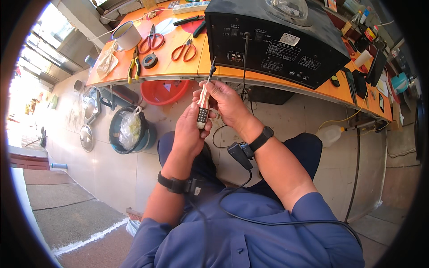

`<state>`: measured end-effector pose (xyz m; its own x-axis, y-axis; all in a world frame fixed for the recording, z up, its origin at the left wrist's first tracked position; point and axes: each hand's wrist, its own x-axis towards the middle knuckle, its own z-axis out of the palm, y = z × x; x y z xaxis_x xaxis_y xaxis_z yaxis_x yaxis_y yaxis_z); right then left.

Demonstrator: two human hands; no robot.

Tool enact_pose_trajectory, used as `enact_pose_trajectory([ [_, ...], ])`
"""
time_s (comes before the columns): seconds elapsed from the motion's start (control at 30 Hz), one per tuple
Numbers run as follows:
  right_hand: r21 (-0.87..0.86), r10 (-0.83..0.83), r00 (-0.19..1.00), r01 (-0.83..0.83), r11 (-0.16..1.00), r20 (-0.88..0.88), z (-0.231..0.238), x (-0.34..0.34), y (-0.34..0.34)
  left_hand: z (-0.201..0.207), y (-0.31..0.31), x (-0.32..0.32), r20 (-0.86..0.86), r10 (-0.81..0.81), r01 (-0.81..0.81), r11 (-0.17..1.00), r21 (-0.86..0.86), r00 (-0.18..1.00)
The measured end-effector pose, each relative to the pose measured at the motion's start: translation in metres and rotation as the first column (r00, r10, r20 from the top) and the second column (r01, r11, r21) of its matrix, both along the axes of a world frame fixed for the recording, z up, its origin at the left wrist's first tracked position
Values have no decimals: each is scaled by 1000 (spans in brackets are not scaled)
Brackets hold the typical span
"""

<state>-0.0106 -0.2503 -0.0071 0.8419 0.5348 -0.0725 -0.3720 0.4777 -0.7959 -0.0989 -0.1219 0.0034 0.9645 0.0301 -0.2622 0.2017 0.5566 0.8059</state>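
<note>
We see the left hand (190, 123) with thumb and fingers curled closed around a small keypad (203, 115), dark with rows of pale buttons, held in front of the body and short of the table's near edge. Just above it, the right hand (229, 105) pinches a pale striped piece (204, 97) between thumb and fingers, the two hands close together. The striped piece runs on upward into a thin dark rod (211, 73) pointing toward the table; the fingers cover so much that we cannot be sure where one part ends and the next begins. Each wrist wears a black band, the left band (171, 183) and the right band (261, 139). Beyond the hands stretches the orange table (167, 69), and on it, ahead and to the right, sits a black machine (313, 49) with a clear dome (288, 11) on top and a cable (245, 56) running down from its back panel. To the left of it lie two pairs of red-handled scissors, yellow-handled pliers (131, 70) and a roll of tape (145, 64), near a white mug (127, 36). Below the table edge we find a red basin (165, 102), then a bin (117, 142) with a clear bag (129, 127) in it, and a round lid (86, 137) farther left on the floor.
</note>
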Motion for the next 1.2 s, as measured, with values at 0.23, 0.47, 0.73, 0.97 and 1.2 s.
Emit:
enact_pose_trajectory([
  [0.23,-404,50,978,38,914,204,28,12,-13,4,-5,0,-4,73,-72,985,159,997],
  [0.47,-326,153,308,653,683,939,151,18,-74,-6,-10,-1,202,103,-205,780,592,974],
  [0.73,-156,669,-14,969,193,743,178,106,-43,-8,-21,-1,367,28,-365,202,909,930],
  [0.97,-217,671,63,965,149,739,163,115,-46,1,-14,1,-25,-4,3,999,-36,1000],
  [1.2,-207,654,52,965,163,755,164,114,-46,-1,-21,3,-44,136,-135,990,29,990],
])
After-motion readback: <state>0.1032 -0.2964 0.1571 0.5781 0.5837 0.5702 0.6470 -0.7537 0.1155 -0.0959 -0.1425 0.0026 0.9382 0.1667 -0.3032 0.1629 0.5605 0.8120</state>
